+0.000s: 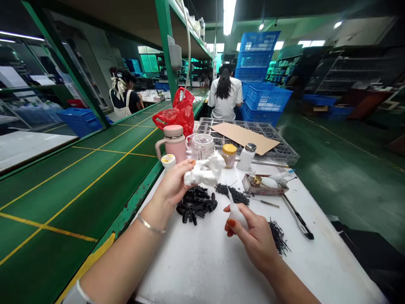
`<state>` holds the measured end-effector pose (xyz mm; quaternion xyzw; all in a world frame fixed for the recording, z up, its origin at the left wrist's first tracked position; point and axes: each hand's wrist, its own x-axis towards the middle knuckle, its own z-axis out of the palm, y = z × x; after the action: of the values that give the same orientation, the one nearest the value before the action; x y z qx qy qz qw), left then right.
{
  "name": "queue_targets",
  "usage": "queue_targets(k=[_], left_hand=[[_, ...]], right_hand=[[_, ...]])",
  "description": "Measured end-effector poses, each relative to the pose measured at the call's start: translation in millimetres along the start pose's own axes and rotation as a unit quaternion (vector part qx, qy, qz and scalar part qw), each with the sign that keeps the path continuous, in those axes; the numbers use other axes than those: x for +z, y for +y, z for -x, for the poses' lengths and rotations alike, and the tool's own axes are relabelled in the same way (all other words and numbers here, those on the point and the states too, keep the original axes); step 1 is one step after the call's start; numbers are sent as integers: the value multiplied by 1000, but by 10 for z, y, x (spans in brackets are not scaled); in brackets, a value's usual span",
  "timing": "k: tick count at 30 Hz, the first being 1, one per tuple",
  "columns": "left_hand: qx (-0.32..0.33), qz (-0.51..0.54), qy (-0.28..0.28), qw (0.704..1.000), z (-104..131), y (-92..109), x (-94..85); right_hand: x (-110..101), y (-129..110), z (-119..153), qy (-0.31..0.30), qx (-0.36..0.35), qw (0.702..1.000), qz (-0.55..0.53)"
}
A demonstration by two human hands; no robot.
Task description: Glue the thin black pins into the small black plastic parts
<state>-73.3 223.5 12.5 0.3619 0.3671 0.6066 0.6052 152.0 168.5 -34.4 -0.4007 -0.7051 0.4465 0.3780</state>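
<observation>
My left hand is closed on a crumpled white cloth or tissue, raised above the white table. Lower and to the right, my right hand grips a small white squeeze bottle whose thin nozzle points up and away. Black plastic parts lie in a pile beneath the white cloth. Small black pieces are heaped beyond the bottle. A bundle of thin black pins rests just right of my right hand, partly hidden by it.
A pink thermos, a clear jug, a yellow-lidded jar and a white bottle stand behind. A small box holds tools at right. A green conveyor runs along the left. People sit farther back.
</observation>
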Motion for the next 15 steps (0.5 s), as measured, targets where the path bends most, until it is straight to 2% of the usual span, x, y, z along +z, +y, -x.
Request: queue_targets(k=[3, 6, 10, 15], left_hand=[[-50, 63, -43, 996, 197, -184, 125], [-92, 112, -71, 987, 289, -370, 188], [-107, 128, -42, 985, 310, -535, 210], [-117, 37, -16, 992, 430, -630, 155]], right_hand=[[-11, -51, 42, 3, -19, 1000, 15], [-9, -55, 34, -22, -16, 999, 47], [7, -30, -34, -48, -11, 996, 69], [-11, -93, -11, -25, -21, 995, 99]])
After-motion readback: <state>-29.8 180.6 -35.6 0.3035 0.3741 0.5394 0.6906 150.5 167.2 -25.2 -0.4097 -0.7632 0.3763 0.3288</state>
